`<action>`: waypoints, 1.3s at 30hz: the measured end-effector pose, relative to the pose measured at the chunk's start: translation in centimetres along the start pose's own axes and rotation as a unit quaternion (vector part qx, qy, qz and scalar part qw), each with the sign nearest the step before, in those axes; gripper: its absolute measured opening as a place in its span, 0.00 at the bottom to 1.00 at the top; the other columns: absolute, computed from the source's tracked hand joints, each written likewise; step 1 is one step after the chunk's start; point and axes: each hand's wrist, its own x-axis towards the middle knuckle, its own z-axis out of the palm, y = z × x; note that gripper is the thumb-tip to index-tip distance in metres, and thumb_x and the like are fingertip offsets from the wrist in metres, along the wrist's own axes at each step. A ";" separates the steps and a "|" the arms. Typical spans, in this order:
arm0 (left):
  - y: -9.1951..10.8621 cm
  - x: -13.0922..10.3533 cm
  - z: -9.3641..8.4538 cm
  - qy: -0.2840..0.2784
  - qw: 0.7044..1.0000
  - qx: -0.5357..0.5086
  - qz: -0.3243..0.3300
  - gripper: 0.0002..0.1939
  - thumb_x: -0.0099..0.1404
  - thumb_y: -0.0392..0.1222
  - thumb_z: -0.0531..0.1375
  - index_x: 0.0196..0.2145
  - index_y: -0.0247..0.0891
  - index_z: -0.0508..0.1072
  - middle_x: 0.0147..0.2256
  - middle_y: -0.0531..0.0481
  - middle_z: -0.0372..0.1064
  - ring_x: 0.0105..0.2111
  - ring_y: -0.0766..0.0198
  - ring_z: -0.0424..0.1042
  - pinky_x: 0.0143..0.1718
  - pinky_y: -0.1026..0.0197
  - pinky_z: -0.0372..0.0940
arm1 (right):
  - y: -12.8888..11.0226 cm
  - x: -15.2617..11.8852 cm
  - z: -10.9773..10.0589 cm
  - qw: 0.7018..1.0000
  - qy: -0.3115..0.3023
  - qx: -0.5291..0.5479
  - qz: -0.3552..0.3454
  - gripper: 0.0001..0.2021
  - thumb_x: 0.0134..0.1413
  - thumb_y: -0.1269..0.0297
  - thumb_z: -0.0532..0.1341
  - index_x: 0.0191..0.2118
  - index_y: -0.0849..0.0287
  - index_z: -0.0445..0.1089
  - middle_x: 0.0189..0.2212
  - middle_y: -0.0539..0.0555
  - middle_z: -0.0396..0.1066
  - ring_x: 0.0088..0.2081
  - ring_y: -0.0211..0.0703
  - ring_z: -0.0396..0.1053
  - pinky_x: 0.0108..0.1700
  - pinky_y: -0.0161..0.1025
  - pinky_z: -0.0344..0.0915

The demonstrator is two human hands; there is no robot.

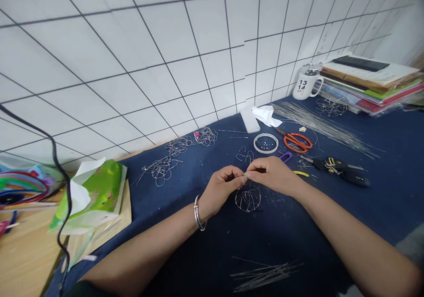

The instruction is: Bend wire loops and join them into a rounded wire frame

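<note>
My left hand (222, 187) and my right hand (270, 173) meet over the dark blue cloth, thumbs and forefingers pinched together almost tip to tip. Directly below them hangs or rests a round wire frame (247, 199) with small beads on it; its upper end runs up to my fingertips. Both hands appear to grip this wire, though the exact point between the fingers is too small to see. Just behind my fingers lie some bent wire hooks (245, 155). A round white dish (266, 143) of small beads stands behind my right hand.
Orange-handled scissors (297, 142), black-handled pliers (344, 171) and a purple clip (285, 157) lie to the right. Straight wires (318, 122) spread behind; more wires (265, 276) lie in front. Beaded wire shapes (162, 169), a green tissue pack (106, 191), a mug (306, 82) and stacked papers (371, 80) surround these.
</note>
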 end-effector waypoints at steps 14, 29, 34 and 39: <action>-0.1 0.2 -0.3 0.021 0.999 -0.013 0.022 0.08 0.56 0.41 0.61 0.31 0.33 0.70 0.27 0.53 0.63 0.27 0.71 0.60 0.31 0.67 0.57 | 1.1 0.6 0.0 1.000 -0.025 0.005 0.017 0.13 0.54 0.59 0.51 0.27 0.59 0.67 0.22 0.49 0.67 0.23 0.32 0.62 0.27 0.31 0.54; 0.0 0.1 -0.5 0.002 0.999 0.015 0.050 0.08 0.58 0.41 0.59 0.32 0.34 0.71 0.30 0.49 0.68 0.28 0.70 0.62 0.31 0.66 0.58 | 1.7 1.1 0.7 0.995 -0.065 -0.010 0.080 0.17 0.54 0.54 0.50 0.27 0.60 0.68 0.18 0.48 0.66 0.18 0.33 0.62 0.22 0.31 0.54; 0.3 0.0 -0.5 0.023 0.999 0.011 0.048 0.08 0.58 0.42 0.58 0.31 0.33 0.71 0.30 0.49 0.69 0.26 0.71 0.61 0.29 0.66 0.58 | 0.8 -0.3 -0.9 0.983 0.021 -0.178 0.038 0.17 0.55 0.53 0.49 0.31 0.57 0.70 0.26 0.52 0.70 0.27 0.38 0.65 0.28 0.34 0.55; 0.5 0.0 -0.8 0.034 0.998 0.007 0.052 0.09 0.58 0.43 0.58 0.31 0.33 0.71 0.29 0.49 0.69 0.26 0.71 0.61 0.29 0.66 0.58 | 3.1 -5.0 -1.3 0.904 0.142 -0.402 0.039 0.19 0.53 0.50 0.51 0.43 0.58 0.67 0.37 0.60 0.68 0.42 0.52 0.62 0.40 0.46 0.58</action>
